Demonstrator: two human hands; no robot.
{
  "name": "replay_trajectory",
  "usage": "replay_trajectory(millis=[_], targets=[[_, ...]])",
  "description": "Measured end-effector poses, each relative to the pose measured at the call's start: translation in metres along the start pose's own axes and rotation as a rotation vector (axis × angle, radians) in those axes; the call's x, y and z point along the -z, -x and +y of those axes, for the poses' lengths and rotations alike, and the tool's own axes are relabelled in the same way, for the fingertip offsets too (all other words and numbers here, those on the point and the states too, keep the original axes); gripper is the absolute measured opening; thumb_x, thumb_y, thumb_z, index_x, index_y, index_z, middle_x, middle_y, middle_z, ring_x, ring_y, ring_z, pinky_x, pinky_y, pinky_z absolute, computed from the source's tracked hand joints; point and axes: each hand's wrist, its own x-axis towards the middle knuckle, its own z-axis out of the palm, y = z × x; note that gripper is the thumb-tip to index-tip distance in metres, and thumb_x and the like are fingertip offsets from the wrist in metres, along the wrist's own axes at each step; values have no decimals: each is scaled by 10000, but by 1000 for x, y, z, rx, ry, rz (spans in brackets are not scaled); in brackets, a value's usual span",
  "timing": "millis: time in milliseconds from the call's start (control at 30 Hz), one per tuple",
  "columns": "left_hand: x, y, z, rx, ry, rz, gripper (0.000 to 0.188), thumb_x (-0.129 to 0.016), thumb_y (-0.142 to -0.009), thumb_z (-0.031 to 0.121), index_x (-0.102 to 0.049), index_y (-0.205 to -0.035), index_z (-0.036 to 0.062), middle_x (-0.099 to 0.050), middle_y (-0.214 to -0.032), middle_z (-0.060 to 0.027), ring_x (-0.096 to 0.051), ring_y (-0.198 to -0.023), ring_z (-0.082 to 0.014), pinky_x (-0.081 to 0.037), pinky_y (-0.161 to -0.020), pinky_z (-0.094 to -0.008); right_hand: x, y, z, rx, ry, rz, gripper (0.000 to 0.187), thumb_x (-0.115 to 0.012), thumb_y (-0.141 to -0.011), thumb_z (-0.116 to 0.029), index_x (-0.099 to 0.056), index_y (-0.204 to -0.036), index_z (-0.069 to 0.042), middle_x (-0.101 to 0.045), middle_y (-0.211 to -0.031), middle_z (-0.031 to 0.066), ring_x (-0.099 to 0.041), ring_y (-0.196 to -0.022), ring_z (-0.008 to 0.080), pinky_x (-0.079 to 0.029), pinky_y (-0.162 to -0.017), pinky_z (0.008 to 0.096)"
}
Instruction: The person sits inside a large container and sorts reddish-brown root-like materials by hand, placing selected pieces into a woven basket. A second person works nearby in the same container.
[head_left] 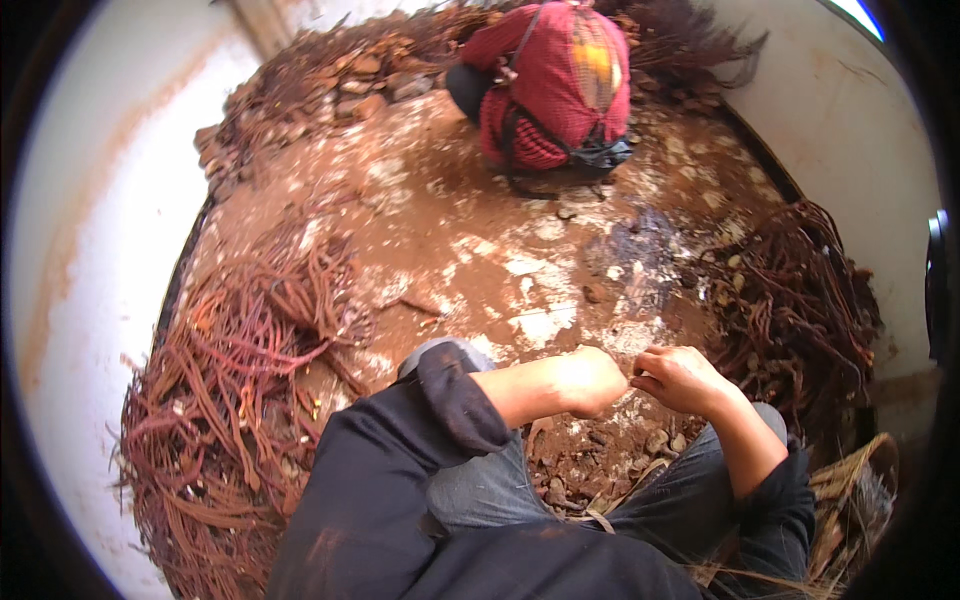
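Note:
My left hand (596,381) and my right hand (677,379) are held close together in front of my knees, fingers curled in. What they pinch, if anything, is too small or hidden to make out. Below them, between my legs, lies reddish soil (572,455) mixed with small clods and broken bits. A big heap of long, reddish-brown roots (235,400) spreads along my left side. Another pile of dark, tangled roots (790,300) lies to my right.
Another person (560,85) in a red top squats at the far side. Rough brown chunks (365,85) line the back of the dirt-covered floor (420,210). Pale walls (110,190) close in both sides. A woven basket (850,480) stands by my right elbow.

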Motion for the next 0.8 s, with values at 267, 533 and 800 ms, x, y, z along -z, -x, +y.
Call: replay_trajectory(millis=[267,533,800], targets=[[-7,-6,-1,-36,-9,12,279,-699,-725,243,-600,-880,33,-639,-769,-158,-634,-773,-343,-504,-645,-432,-12,7,9,-41,-28,-181,160,-492,-848,-167,-588,-828,-41,-623,-799,176,-616,-785,361,-479,-690,462],[-7,-8,0,1,-8,-34,344,-703,-737,270,-598,-966,36,-650,-805,-164,-635,-810,-348,-502,-680,-436,-8,9,2,-56,-20,-262,237,-521,-866,-248,-603,-850,-26,-637,-805,192,-620,-800,363,-482,-730,463],[-2,-8,0,-21,-30,-41,338,-689,-760,285,-584,-962,36,-647,-824,-168,-628,-833,-350,-492,-704,-438,-14,5,7,-78,-9,-293,258,-554,-856,-293,-630,-882,-49,-648,-834,169,-622,-817,352,-480,-738,454]])
